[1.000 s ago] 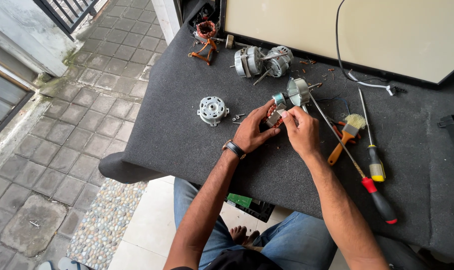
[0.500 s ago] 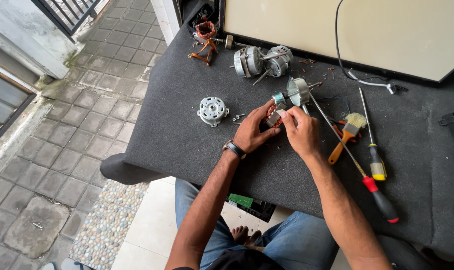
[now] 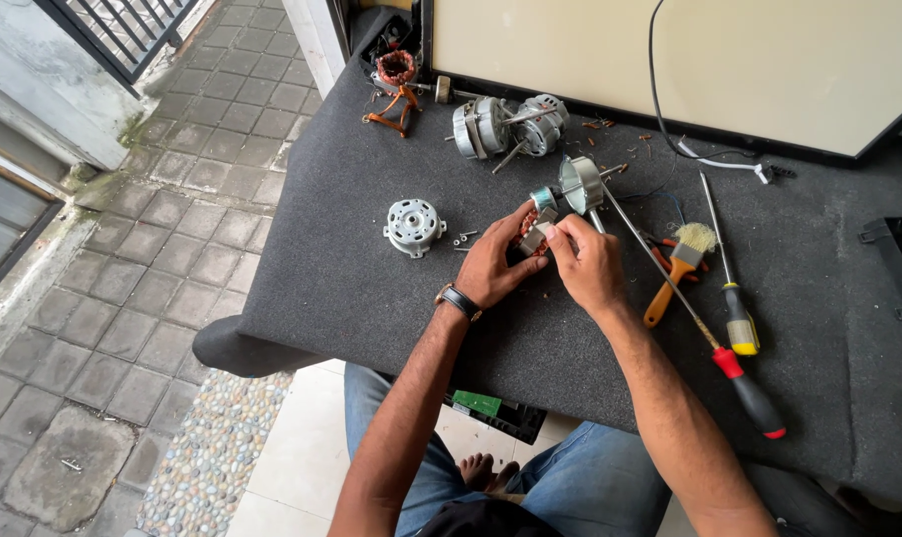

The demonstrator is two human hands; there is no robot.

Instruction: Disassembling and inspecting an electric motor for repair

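I have both hands together over a small motor stator (image 3: 533, 231), which sits on the dark grey felt-covered table (image 3: 351, 288) just in front of me, near the middle of the mat. My left hand (image 3: 495, 267) is clamped around its near side, thumb and fingers curled under it, and my right hand (image 3: 587, 265) pinches its top edge with the fingertips, so both hands are closed on the same part. What shows between my fingers is a silvery metal core with reddish copper windings packed inside; most of it is hidden by my hands. Just behind it, touching or nearly so, stands a round silvery end cover with a shaft (image 3: 580, 184). To the left, apart from my hands, lies a round pale-grey motor cap (image 3: 412, 226) with a few small screws (image 3: 462, 240) beside it. To the right lie a brush with an orange handle (image 3: 675, 273), a long screwdriver with a red and black handle (image 3: 729, 366) and another with a yellow and black handle (image 3: 737, 313).
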